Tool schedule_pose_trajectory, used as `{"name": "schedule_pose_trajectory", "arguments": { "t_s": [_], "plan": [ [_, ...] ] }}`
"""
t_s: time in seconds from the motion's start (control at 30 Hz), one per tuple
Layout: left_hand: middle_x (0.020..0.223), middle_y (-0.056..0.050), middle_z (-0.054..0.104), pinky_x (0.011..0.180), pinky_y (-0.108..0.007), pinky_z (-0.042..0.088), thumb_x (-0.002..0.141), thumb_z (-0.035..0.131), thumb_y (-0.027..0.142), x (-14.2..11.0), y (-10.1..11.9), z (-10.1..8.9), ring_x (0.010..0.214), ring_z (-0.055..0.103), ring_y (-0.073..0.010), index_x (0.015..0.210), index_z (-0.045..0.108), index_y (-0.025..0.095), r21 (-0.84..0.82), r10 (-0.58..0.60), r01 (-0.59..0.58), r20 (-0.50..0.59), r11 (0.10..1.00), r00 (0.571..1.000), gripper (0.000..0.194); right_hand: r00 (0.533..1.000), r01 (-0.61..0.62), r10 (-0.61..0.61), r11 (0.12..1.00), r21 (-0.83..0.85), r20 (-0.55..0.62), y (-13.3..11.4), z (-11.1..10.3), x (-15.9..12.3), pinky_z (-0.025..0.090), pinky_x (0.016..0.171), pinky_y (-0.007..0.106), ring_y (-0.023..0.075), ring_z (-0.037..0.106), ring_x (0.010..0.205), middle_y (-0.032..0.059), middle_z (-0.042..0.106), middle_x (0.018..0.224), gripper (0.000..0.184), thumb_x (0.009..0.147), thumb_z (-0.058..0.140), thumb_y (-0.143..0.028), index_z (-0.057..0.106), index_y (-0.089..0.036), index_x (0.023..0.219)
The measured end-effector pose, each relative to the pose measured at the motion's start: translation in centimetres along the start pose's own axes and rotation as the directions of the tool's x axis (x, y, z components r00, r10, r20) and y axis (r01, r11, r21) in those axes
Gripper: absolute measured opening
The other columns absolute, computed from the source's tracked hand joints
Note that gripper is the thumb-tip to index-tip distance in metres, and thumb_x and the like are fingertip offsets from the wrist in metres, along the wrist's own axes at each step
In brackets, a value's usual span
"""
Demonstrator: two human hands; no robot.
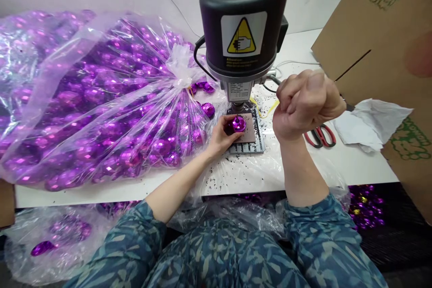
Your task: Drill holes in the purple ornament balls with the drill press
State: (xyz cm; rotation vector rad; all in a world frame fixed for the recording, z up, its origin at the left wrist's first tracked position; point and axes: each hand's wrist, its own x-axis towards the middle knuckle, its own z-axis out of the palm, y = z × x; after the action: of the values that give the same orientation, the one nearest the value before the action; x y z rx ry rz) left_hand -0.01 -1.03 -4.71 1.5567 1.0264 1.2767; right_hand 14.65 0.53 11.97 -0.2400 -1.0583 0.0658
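Note:
My left hand [223, 134] pinches a shiny purple faceted ball [239, 124] on a small wooden board [249, 128]. The board lies on the slotted metal base [257, 147] of a black bench drill press [243, 22], and the ball sits right below its chuck [237, 107]. Raised to the right of the press, my right hand [305, 101] is closed in a fist around the feed lever [349, 107]; only the lever's dark end shows past the hand. Dark shavings lie around the base.
A tied clear bag of purple balls [101, 99] fills the left of the white table [232, 180]. One loose ball [208, 109] lies beside it. On the right are red-handled scissors [320, 136], crumpled white paper [364, 123] and a large cardboard box [381, 45].

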Motion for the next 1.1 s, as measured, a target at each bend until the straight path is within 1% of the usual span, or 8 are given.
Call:
{"name": "schedule_pose_trajectory", "arguments": {
  "t_s": [0.1, 0.23, 0.53, 0.63, 0.77, 0.9, 1.0, 1.1],
  "plan": [
    [0.129, -0.011, 0.073, 0.11, -0.053, 0.061, 0.078, 0.094, 0.027, 0.0, -0.4, 0.1, 0.12, 0.074, -0.0268, 0.128, 0.061, 0.022, 0.009, 0.013, -0.013, -0.013, 1.0, 1.0, 0.06, 1.0, 0.029, -0.029, 0.999, 0.015, -0.002, 0.3, -0.5, -0.6, 0.016, 0.038, 0.026, 0.0037, 0.02, 0.037, -0.0053, 0.014, 0.045, 0.065, 0.098, 0.061, -0.032, 0.014, -0.018, 0.056],
    [0.13, -0.012, 0.073, 0.112, -0.054, 0.06, 0.078, 0.094, 0.025, 0.0, -0.2, 0.1, 0.122, 0.073, -0.0277, 0.127, 0.061, 0.022, 0.012, 0.006, -0.006, -0.014, 1.0, 1.0, 0.059, 0.997, 0.051, -0.052, 0.999, 0.014, 0.05, 0.2, -1.0, -1.1, 0.021, 0.04, 0.021, 0.0013, 0.026, 0.039, -0.0054, 0.021, 0.047, 0.059, 0.099, 0.058, -0.026, 0.016, -0.016, 0.058],
    [0.131, -0.013, 0.073, 0.112, -0.053, 0.06, 0.079, 0.093, 0.021, -0.1, 0.4, 0.1, 0.123, 0.073, -0.0278, 0.128, 0.06, 0.021, 0.037, -0.006, 0.006, -0.01, 0.999, 1.0, 0.059, 0.979, 0.197, -0.199, 0.98, 0.037, 0.048, 1.4, -1.6, -1.8, 0.018, 0.035, 0.021, 0.0015, 0.019, 0.034, -0.0081, 0.022, 0.041, 0.061, 0.095, 0.061, -0.024, 0.015, -0.017, 0.056],
    [0.131, -0.013, 0.074, 0.11, -0.053, 0.061, 0.079, 0.092, 0.022, 0.0, 0.3, 0.2, 0.123, 0.074, -0.0277, 0.128, 0.059, 0.021, 0.055, 0.01, -0.01, 0.0, 0.998, 1.0, 0.059, 0.991, 0.123, -0.125, 0.992, 0.03, 0.056, 0.8, -1.6, -1.7, 0.018, 0.037, 0.024, 0.0024, 0.021, 0.034, -0.0072, 0.023, 0.041, 0.064, 0.097, 0.062, -0.028, 0.015, -0.017, 0.054],
    [0.129, -0.012, 0.074, 0.109, -0.052, 0.061, 0.08, 0.091, 0.021, 0.2, 0.4, 0.0, 0.121, 0.074, -0.0267, 0.128, 0.058, 0.021, 0.101, 0.023, -0.023, 0.001, 0.995, 1.0, 0.058, 0.996, -0.045, 0.044, 0.999, 0.011, 0.072, -0.4, -0.1, 0.6, 0.018, 0.039, 0.025, 0.0028, 0.026, 0.037, -0.0062, 0.02, 0.044, 0.064, 0.1, 0.061, -0.035, 0.018, -0.018, 0.055],
    [0.137, -0.014, 0.069, 0.107, -0.05, 0.062, 0.082, 0.088, 0.017, -0.7, 1.3, -0.8, 0.127, 0.07, -0.0273, 0.122, 0.056, 0.021, 0.2, 0.106, -0.111, 0.039, 0.973, 0.994, 0.051, 0.977, -0.188, 0.199, 0.973, -0.136, 0.073, -0.7, 1.3, 3.0, 0.026, 0.041, 0.024, 0.0022, 0.031, 0.04, -0.0078, 0.026, 0.047, 0.064, 0.094, 0.059, -0.064, 0.026, -0.022, 0.06],
    [0.135, -0.015, 0.067, 0.104, -0.05, 0.061, 0.088, 0.083, 0.02, -2.7, 2.5, -2.0, 0.128, 0.069, -0.0284, 0.12, 0.056, 0.021, 0.292, 0.211, -0.246, 0.147, 0.924, 0.966, 0.042, 0.971, -0.209, 0.224, 0.964, -0.164, 0.079, -0.6, 1.6, 3.5, 0.029, 0.044, 0.024, 0.0012, 0.031, 0.041, -0.0083, 0.027, 0.049, 0.065, 0.09, 0.053, -0.073, 0.026, -0.022, 0.062],
    [0.133, -0.015, 0.068, 0.101, -0.051, 0.061, 0.091, 0.083, 0.037, -4.8, 3.7, -3.2, 0.125, 0.069, -0.0298, 0.126, 0.057, 0.022, 0.363, 0.293, -0.414, 0.344, 0.835, 0.892, 0.045, 0.968, -0.229, 0.238, 0.969, -0.096, 0.086, -0.7, 1.6, 3.4, 0.029, 0.044, 0.025, 0.0019, 0.03, 0.041, -0.0079, 0.027, 0.049, 0.065, 0.09, 0.058, -0.071, 0.026, -0.022, 0.061]
  ]
}}
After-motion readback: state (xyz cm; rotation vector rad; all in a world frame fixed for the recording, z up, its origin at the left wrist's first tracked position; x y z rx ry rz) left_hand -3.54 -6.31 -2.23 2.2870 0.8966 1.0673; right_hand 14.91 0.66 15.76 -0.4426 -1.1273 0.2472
